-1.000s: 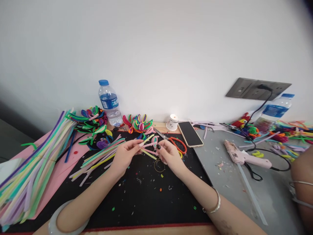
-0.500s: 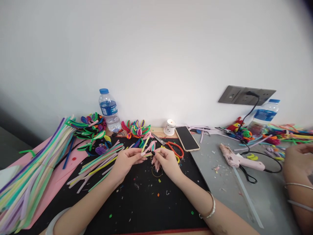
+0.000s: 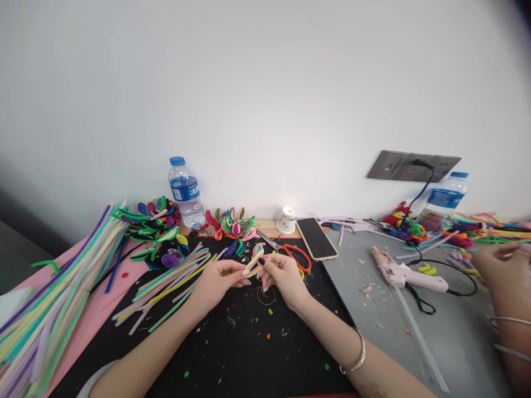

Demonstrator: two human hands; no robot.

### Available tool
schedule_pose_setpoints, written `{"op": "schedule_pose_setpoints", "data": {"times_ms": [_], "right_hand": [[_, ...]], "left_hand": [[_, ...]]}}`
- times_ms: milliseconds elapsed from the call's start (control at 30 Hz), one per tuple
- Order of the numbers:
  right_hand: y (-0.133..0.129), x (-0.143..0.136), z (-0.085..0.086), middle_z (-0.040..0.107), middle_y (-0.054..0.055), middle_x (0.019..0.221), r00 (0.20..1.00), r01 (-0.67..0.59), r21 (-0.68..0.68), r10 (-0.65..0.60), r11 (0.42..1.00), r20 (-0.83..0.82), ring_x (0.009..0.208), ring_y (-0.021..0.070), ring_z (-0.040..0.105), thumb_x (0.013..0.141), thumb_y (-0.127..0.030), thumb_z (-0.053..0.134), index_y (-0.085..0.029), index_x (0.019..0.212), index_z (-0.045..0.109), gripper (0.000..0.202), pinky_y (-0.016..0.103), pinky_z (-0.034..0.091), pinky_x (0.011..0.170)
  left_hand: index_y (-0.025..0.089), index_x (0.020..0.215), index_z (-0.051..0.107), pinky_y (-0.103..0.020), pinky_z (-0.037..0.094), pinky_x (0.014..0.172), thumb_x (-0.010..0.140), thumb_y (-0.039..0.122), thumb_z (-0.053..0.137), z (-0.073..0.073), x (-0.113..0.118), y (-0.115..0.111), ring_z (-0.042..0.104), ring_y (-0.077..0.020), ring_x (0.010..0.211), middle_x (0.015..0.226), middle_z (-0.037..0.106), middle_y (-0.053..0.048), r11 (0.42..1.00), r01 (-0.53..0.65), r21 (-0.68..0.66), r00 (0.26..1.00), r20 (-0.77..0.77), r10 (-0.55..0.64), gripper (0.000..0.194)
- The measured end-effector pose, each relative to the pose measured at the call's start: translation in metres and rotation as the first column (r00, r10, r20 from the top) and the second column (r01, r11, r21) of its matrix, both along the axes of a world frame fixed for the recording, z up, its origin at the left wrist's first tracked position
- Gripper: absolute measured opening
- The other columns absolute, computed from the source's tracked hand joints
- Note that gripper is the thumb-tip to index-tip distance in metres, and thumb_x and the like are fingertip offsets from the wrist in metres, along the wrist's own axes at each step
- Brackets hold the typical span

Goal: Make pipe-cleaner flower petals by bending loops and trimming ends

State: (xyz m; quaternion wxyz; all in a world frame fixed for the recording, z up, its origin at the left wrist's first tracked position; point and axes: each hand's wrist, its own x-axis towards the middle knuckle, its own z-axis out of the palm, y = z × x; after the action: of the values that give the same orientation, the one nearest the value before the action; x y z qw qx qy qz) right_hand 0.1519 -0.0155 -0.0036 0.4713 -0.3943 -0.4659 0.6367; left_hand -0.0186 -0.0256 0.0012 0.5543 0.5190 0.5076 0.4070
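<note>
Between my two hands is a pale yellow pipe cleaner point(image 3: 255, 257), bent into a narrow loop. My left hand point(image 3: 226, 276) pinches it from the left with closed fingertips. From the other side, my right hand point(image 3: 282, 273) grips it between thumb and forefinger. Just behind my fingers are orange-handled scissors point(image 3: 296, 255), partly hidden by the right hand. A thin wire ring point(image 3: 266, 296) lies on the black mat point(image 3: 249, 354) below the hands. Loose pastel pipe cleaners point(image 3: 166, 284) are spread left of my left hand.
A big pipe cleaner bundle point(image 3: 62, 298) lies far left. Along the wall stand a water bottle point(image 3: 185, 193), a paper cup point(image 3: 287, 220) and a phone point(image 3: 317, 239). A pink glue gun point(image 3: 409, 275) with cord rests right, near another person's hand point(image 3: 501, 271).
The yellow pipe cleaner has turned more upright and its loop shows more clearly. My hands stay close together. The other person's hand at the right has shifted slightly left.
</note>
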Motion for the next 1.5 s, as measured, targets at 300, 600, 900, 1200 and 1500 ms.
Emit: {"op": "schedule_pose_setpoints", "data": {"times_ms": [300, 600, 900, 1200, 1500], "right_hand": [[0.002, 0.004, 0.002, 0.056, -0.003, 0.053, 0.998, -0.039, 0.049, 0.037, 0.998, 0.041, 0.035, 0.0046, 0.045, 0.072, -0.037, 0.064, -0.014, 0.071, 0.058, 0.024, 0.016, 0.038, 0.033], [0.006, 0.009, 0.001, 0.051, -0.006, 0.049, 0.980, -0.015, 0.121, -0.010, 0.992, 0.200, 0.034, 0.0031, 0.037, 0.075, -0.034, 0.060, -0.014, 0.072, 0.056, 0.020, 0.014, 0.028, 0.030], [0.000, 0.003, -0.002, 0.053, -0.005, 0.049, 0.991, -0.073, 0.143, 0.055, 0.987, 0.126, 0.033, 0.0047, 0.041, 0.077, -0.037, 0.058, -0.016, 0.065, 0.051, 0.025, 0.016, 0.032, 0.033], [0.001, 0.002, -0.004, 0.056, -0.005, 0.051, 0.993, -0.042, 0.077, 0.033, 0.996, 0.117, 0.032, 0.0049, 0.043, 0.076, -0.037, 0.060, -0.016, 0.064, 0.049, 0.026, 0.016, 0.034, 0.031], [0.003, 0.004, -0.001, 0.054, -0.005, 0.049, 0.998, 0.044, 0.032, -0.042, 0.999, -0.037, 0.032, 0.0034, 0.037, 0.075, -0.037, 0.062, -0.017, 0.062, 0.047, 0.028, 0.015, 0.030, 0.029]], "left_hand": [[0.013, 0.078, 0.070, -0.029, 0.054, 0.064, 0.069, 0.032, 0.066, -0.002, -0.001, 0.000, 0.067, -0.0195, 0.064, 0.067, 0.071, -0.006, 0.995, 0.099, 0.022, 0.994, -0.057, -0.098, 0.021], [0.015, 0.078, 0.069, -0.027, 0.051, 0.064, 0.073, 0.032, 0.062, 0.000, 0.000, -0.002, 0.065, -0.0175, 0.063, 0.065, 0.069, -0.004, 0.984, 0.165, 0.066, 0.979, -0.131, -0.155, 0.019], [0.016, 0.086, 0.066, -0.022, 0.046, 0.058, 0.084, 0.037, 0.047, 0.006, 0.002, -0.007, 0.061, -0.0149, 0.064, 0.070, 0.067, -0.003, 0.919, 0.360, 0.164, 0.918, -0.236, -0.318, 0.029], [0.017, 0.077, 0.067, -0.022, 0.047, 0.065, 0.086, 0.030, 0.043, 0.010, 0.000, -0.008, 0.062, -0.0143, 0.065, 0.068, 0.068, -0.002, 0.907, 0.340, 0.250, 0.915, -0.312, -0.257, 0.028], [0.015, 0.072, 0.059, -0.023, 0.045, 0.055, 0.085, 0.041, 0.044, 0.003, -0.001, -0.003, 0.060, -0.0140, 0.056, 0.064, 0.062, -0.002, 0.966, 0.210, 0.150, 0.973, -0.125, -0.192, 0.032]]}}
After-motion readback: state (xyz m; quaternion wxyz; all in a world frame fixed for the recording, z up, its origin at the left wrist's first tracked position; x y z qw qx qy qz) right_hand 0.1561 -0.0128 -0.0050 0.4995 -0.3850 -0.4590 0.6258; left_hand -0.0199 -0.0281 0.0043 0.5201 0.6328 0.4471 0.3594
